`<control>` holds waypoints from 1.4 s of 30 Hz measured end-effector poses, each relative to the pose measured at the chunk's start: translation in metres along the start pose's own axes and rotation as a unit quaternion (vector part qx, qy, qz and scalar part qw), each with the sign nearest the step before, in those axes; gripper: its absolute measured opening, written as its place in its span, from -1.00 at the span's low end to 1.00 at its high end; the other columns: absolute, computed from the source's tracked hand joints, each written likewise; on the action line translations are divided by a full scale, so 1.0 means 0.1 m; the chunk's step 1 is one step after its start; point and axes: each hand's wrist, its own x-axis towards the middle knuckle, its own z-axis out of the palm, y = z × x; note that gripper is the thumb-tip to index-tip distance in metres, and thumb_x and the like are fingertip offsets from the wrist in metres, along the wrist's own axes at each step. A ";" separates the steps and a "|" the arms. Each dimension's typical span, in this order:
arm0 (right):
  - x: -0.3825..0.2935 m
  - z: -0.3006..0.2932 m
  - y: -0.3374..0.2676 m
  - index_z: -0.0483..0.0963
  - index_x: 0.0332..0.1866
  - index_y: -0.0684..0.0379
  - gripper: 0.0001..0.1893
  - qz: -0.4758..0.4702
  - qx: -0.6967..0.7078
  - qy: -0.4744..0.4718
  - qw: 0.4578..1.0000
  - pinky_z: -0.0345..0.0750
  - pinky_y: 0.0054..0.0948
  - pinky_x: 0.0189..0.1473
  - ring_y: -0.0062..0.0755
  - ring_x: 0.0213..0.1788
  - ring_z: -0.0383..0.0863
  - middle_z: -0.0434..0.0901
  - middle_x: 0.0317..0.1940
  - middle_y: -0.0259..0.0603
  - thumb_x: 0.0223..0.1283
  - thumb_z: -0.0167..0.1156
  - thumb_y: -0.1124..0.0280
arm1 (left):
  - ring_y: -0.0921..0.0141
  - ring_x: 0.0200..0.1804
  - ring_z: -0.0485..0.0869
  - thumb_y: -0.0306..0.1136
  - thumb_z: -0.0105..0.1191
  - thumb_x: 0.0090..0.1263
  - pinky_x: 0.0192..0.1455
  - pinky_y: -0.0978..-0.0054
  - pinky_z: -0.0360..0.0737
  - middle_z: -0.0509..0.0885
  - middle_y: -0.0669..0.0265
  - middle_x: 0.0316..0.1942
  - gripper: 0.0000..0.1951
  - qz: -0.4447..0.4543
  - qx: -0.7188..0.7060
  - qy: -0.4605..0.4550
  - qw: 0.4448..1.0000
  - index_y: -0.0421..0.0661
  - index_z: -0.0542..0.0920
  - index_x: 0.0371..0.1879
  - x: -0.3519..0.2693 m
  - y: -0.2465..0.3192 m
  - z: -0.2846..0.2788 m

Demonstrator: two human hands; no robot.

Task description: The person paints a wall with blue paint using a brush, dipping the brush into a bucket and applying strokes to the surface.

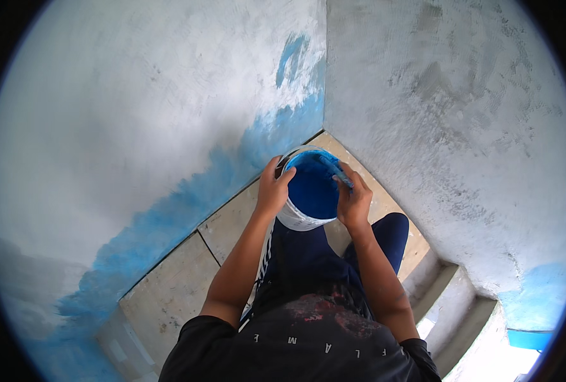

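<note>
A white plastic paint bucket, tilted so its opening faces the camera, is in front of my body and has blue paint inside. My left hand grips its left side, with the thumb over the rim. On the other side, my right hand holds a paint-smeared brush handle between thumb and fingers, close against the bucket's right rim. The handle slants into the opening; the brush's bristles cannot be made out.
A left wall bears blue paint along its lower edge and meets the rough grey right wall at a corner. Below lies a tiled landing. Steps descend at lower right, with further steps at lower left.
</note>
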 end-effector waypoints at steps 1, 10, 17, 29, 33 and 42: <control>-0.01 -0.01 -0.01 0.56 0.14 0.18 -0.65 0.032 0.016 -0.002 0.999 0.57 -0.41 -0.32 -0.31 -0.42 0.65 0.65 -0.36 -0.09 0.25 0.23 0.63 | 0.50 -0.08 0.54 -0.36 0.19 0.37 0.06 0.53 0.41 0.64 0.34 -0.14 -0.66 -0.003 -0.008 -0.002 1.000 -0.22 0.56 0.07 0.00 0.01 0.03; 0.03 -0.06 -0.13 0.52 0.09 0.29 -0.77 0.074 0.075 0.025 0.994 0.52 -0.50 -0.31 -0.51 -0.44 0.57 0.61 -0.38 -0.16 0.37 0.15 0.59 | 0.39 -0.02 0.62 -0.56 0.15 0.19 0.09 0.47 0.51 0.66 0.29 -0.09 -0.55 -0.131 -0.174 -0.034 0.975 -0.17 0.53 0.13 0.02 -0.01 0.00; 0.10 -0.10 0.05 0.46 0.07 0.32 -0.78 0.113 0.148 0.042 0.982 0.47 -0.59 -0.34 -0.59 -0.43 0.50 0.54 -0.42 -0.28 0.50 0.06 0.41 | 0.21 0.14 0.63 -0.81 -0.07 -0.13 0.09 0.46 0.58 0.66 -0.01 0.08 -0.55 -0.139 -0.243 -0.006 0.960 -0.17 0.48 -0.18 0.12 0.19 0.05; 0.76 -0.07 0.49 0.45 -0.10 0.20 -0.81 0.291 0.395 0.197 0.849 0.36 -0.56 -0.51 -0.59 -0.56 0.43 0.45 -0.57 -0.35 0.44 0.14 0.28 | 0.12 0.22 0.63 -0.89 -0.12 -0.08 -0.40 0.61 0.47 0.63 0.17 -0.36 -0.67 -0.061 -0.127 0.082 0.987 -0.15 0.38 -0.41 0.91 0.39 0.27; 1.08 0.21 1.02 0.44 -0.13 0.14 -0.85 0.316 0.427 0.225 0.817 0.33 -0.55 -0.54 -0.58 -0.58 0.43 0.44 -0.59 -0.38 0.37 0.16 0.31 | 0.26 0.02 0.72 -0.85 -0.17 0.06 -0.35 0.60 0.47 0.66 0.17 -0.39 -0.75 -0.013 -0.085 0.071 0.994 -0.13 0.34 -0.53 1.30 0.26 0.55; 1.54 0.96 1.94 0.47 -0.21 0.13 -0.90 0.373 0.446 0.228 0.781 0.32 -0.51 -0.56 -0.54 -0.60 0.44 0.45 -0.62 -0.36 0.29 0.12 0.35 | 0.29 -0.05 0.71 -0.76 -0.07 0.16 0.10 0.40 0.51 0.71 0.12 -0.30 -0.86 0.009 -0.163 0.093 0.982 -0.26 0.53 -0.43 2.25 -0.75 0.55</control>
